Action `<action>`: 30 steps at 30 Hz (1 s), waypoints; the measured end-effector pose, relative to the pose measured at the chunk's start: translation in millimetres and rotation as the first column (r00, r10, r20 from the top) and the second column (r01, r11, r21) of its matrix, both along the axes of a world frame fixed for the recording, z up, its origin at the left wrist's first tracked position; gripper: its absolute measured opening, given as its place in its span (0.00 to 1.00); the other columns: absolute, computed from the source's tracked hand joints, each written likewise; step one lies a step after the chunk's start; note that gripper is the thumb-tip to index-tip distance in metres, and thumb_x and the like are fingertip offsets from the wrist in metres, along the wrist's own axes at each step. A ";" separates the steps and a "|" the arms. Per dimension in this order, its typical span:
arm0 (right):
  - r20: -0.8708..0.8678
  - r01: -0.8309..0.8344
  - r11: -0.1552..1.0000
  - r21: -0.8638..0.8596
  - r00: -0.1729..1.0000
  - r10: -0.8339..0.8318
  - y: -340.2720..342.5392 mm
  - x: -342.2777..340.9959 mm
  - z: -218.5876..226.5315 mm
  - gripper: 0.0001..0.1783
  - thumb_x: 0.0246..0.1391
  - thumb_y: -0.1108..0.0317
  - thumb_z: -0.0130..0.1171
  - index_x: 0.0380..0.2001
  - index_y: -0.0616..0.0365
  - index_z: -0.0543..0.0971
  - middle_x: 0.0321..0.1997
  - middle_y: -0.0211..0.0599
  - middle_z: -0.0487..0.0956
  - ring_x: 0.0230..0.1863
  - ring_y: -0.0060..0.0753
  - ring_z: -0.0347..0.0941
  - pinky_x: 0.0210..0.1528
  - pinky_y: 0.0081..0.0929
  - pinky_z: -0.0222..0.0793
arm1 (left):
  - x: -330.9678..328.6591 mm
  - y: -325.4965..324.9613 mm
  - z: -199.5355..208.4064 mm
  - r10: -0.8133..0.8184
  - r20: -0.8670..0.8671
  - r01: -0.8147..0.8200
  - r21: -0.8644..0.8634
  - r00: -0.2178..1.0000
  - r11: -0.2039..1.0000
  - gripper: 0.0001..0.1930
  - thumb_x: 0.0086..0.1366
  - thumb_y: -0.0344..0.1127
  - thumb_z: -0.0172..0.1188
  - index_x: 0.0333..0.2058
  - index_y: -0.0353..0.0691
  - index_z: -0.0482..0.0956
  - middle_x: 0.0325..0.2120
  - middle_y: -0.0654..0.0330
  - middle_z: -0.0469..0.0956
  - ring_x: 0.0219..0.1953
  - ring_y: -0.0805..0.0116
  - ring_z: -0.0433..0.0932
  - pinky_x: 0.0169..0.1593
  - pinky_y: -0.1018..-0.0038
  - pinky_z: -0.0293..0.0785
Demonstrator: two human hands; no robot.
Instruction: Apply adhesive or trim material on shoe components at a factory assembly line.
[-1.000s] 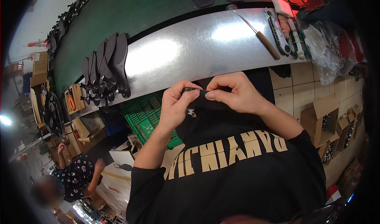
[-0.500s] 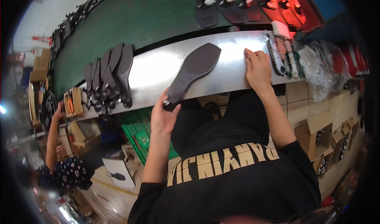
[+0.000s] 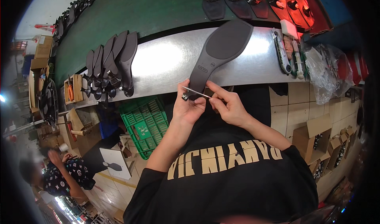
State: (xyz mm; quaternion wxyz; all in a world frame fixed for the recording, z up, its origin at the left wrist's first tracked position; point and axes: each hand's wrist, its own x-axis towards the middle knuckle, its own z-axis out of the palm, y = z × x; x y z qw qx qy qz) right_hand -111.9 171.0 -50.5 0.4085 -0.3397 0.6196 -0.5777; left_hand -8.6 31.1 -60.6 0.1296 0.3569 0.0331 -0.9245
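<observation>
Dark sole (image 3: 227, 42) extends forward from left hand (image 3: 188, 108) gripping it (right hand (image 3: 230, 106) pinches rod (image 3: 198, 92)).

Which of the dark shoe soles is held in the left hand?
The sole slanting over the metal bench, its narrow end gripped by the left hand. The soles bunched at left and the row on the green surface are not held.

A thin rod (image 3: 196, 92) crosses the slanted dark sole (image 3: 227, 42).
</observation>
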 end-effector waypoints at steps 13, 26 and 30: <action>0.653 -0.292 0.955 0.049 0.733 0.190 -1.1 -4.4 21.5 0.30 0.62 0.71 0.46 0.67 0.52 0.56 0.22 0.28 0.72 0.16 0.13 0.61 0.16 0.11 0.54 | -2.3 4.1 12.7 0.343 0.226 0.029 -0.868 0.912 0.496 0.28 0.71 0.55 0.45 0.27 0.34 0.78 0.23 0.60 0.79 0.20 0.79 0.71 0.21 0.81 0.63; -0.279 -0.069 0.996 -0.061 0.959 0.049 -7.1 1.6 16.1 0.10 0.54 0.77 0.55 0.40 0.64 0.78 0.26 0.37 0.79 0.24 0.29 0.75 0.27 0.23 0.70 | 5.1 -4.9 19.5 0.376 0.088 0.001 -0.974 0.922 0.225 0.44 0.69 0.67 0.25 0.17 0.34 0.76 0.17 0.61 0.73 0.19 0.76 0.67 0.25 0.81 0.62; -0.518 -0.080 0.981 -0.174 0.855 -0.022 -7.8 10.4 19.5 0.09 0.48 0.81 0.57 0.35 0.64 0.77 0.28 0.44 0.79 0.28 0.42 0.77 0.30 0.29 0.72 | 6.5 -7.2 24.0 0.342 0.162 0.008 -0.912 0.926 0.411 0.43 0.68 0.68 0.26 0.17 0.34 0.75 0.16 0.62 0.71 0.20 0.75 0.68 0.25 0.80 0.62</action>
